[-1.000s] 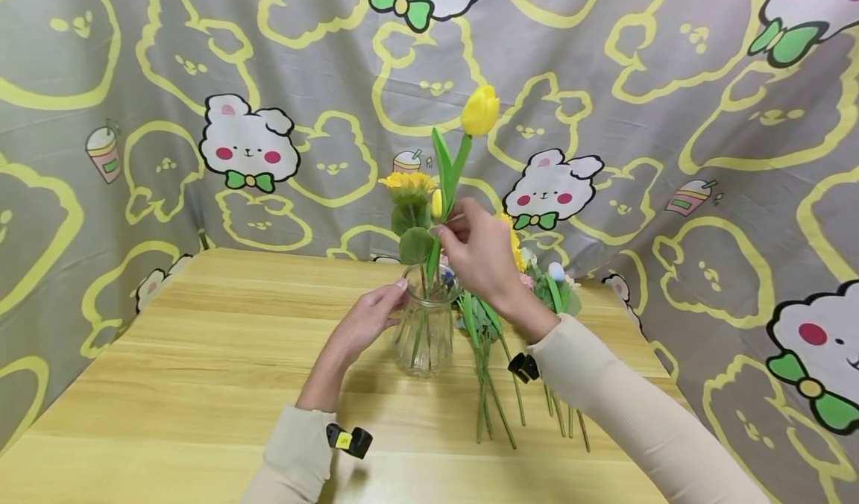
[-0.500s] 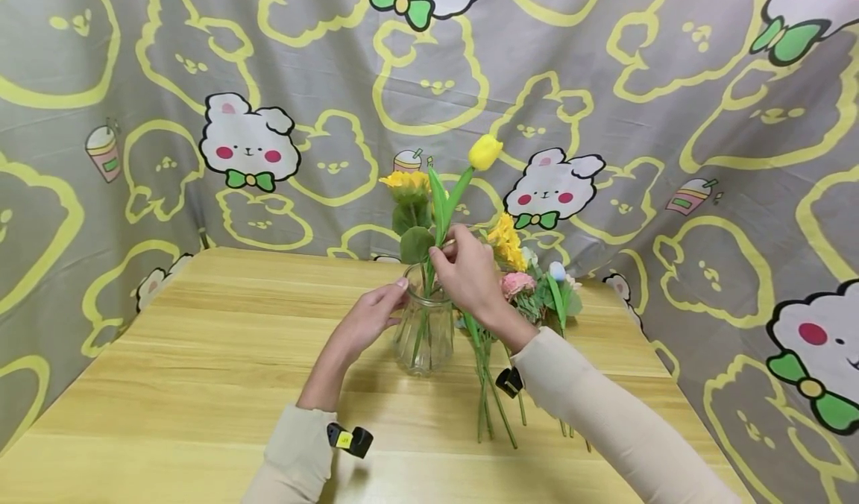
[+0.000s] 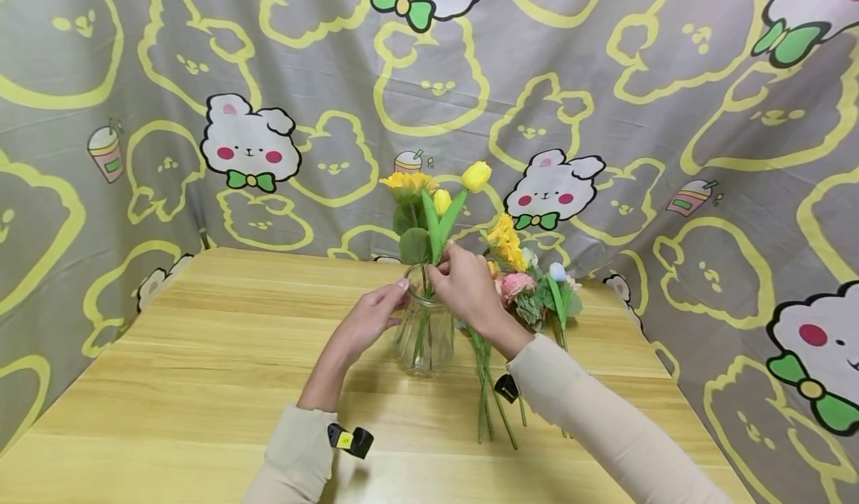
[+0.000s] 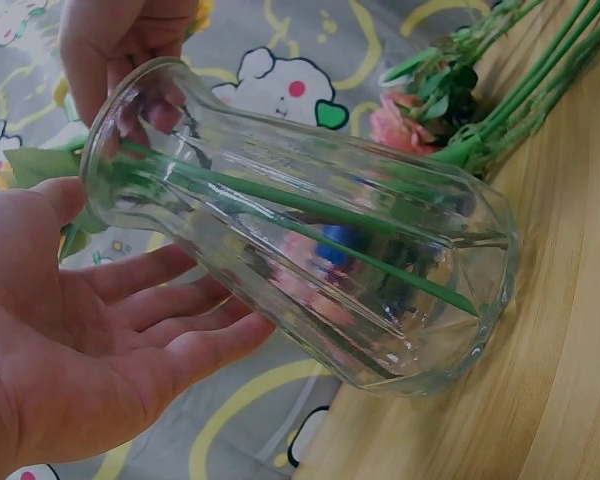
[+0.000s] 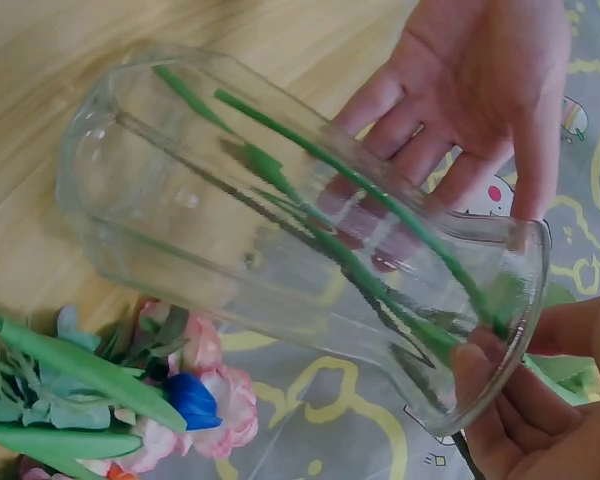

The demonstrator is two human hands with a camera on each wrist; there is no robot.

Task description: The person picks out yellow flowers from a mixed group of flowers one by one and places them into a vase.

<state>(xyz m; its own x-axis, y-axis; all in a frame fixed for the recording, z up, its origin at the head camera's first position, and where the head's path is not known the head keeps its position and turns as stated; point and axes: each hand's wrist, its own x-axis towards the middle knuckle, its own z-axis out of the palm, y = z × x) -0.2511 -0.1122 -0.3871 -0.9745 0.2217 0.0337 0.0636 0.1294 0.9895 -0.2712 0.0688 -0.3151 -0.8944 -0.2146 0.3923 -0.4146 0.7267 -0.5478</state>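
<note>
A clear glass vase (image 3: 424, 351) stands upright on the table. My left hand (image 3: 365, 317) loosely holds its upper left side, thumb at the rim and fingers reaching along the glass, as the left wrist view shows. At the mouth, my right hand (image 3: 466, 280) pinches the green stem of a yellow tulip (image 3: 476, 177), whose bloom leans right above the vase. Also rising from the vase are a yellow sunflower-like bloom (image 3: 406, 181) with round leaves and a smaller yellow tulip bud (image 3: 442, 203). Green stems (image 5: 350, 180) run down inside the glass in the right wrist view.
Right of the vase lie more artificial flowers: a yellow bloom (image 3: 506, 243), a pink one (image 3: 518, 285) and a pale blue tulip (image 3: 557, 271). Their loose stems (image 3: 485, 407) point toward the table's front. A cartoon-printed grey curtain (image 3: 322, 64) surrounds the wooden table (image 3: 221, 362).
The tulip in my right hand has come down deeper into the vase, its bloom dropping well below where it was. My right hand has lowered with it; my left hand stays at the vase.
</note>
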